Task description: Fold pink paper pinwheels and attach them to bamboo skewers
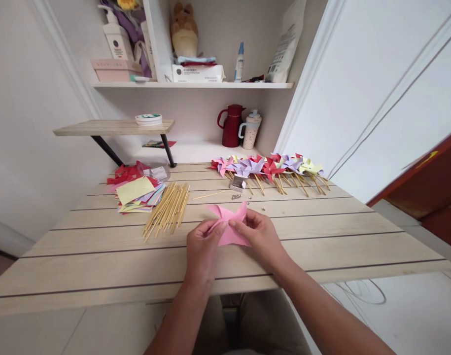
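Head view: both hands' fingers [235,226] pinch pink paper [230,228] over table [99,256].

Sticks [167,209] lie right of paper stack [136,193], pinwheels [269,167] behind right on table [99,256].

Two hands [225,241], one pink paper [230,227] (folded), two jugs [240,127].

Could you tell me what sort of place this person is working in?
Most likely a home craft corner. Both hands, left hand and right hand, fold pink paper on a wooden table with finished pinwheels, while a shelf holds household bottles and a plush toy.
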Demonstrator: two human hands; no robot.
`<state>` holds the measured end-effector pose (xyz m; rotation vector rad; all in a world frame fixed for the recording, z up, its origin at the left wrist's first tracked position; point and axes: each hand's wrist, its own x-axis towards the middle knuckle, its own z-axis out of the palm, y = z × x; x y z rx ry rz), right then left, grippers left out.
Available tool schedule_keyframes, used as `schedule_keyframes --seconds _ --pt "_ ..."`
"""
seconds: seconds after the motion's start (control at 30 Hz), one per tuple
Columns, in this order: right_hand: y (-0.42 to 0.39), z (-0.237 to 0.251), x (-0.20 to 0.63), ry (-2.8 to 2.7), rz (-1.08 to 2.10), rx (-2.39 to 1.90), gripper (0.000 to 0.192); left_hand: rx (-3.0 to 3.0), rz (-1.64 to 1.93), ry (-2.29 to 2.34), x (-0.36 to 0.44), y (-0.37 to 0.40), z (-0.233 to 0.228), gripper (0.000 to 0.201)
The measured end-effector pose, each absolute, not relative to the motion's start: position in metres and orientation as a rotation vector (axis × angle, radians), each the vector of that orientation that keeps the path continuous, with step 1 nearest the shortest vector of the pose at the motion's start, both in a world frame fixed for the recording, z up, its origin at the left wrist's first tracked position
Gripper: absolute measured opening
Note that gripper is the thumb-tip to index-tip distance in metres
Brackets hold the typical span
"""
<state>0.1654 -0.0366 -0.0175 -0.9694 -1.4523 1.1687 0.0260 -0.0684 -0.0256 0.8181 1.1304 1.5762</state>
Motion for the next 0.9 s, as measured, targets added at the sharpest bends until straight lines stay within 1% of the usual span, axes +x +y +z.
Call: schedule_keyframes --seconds 0.1,0.2,0.27,0.5,0.67,0.77,0.9 --pt "-0.037 -0.013 0.166 -1.37 1.148 -0.917 0.023 0.693 1.605 1.083 0.024 -0.065 -0.025 0.025" --pt "-0.037 -0.013 0.168 -1.305 1.129 -0.862 0.025 0.609 1.621 0.984 0.02 -0.061 -0.023 0.031" --pt "-0.036 -0.015 0.169 -1.293 1.116 -0.833 0.023 0.591 1.632 0.937 0.018 -0.06 -0.022 0.032" --pt "-0.032 -0.018 0.168 -1.272 1.214 -0.831 0.017 0.512 1.663 0.87 0.015 -0.063 -0.015 0.027" --pt "-0.034 -0.017 0.166 -1.367 1.289 -0.847 0.014 0.532 1.665 0.878 0.014 -0.062 -0.02 0.029" --pt "-0.038 -0.017 0.164 -1.467 1.239 -0.825 0.012 0.604 1.648 0.902 0.015 -0.061 -0.028 0.029" --pt "-0.042 -0.013 0.163 -1.551 1.137 -0.803 0.022 0.665 1.644 0.939 0.015 -0.059 -0.035 0.026"
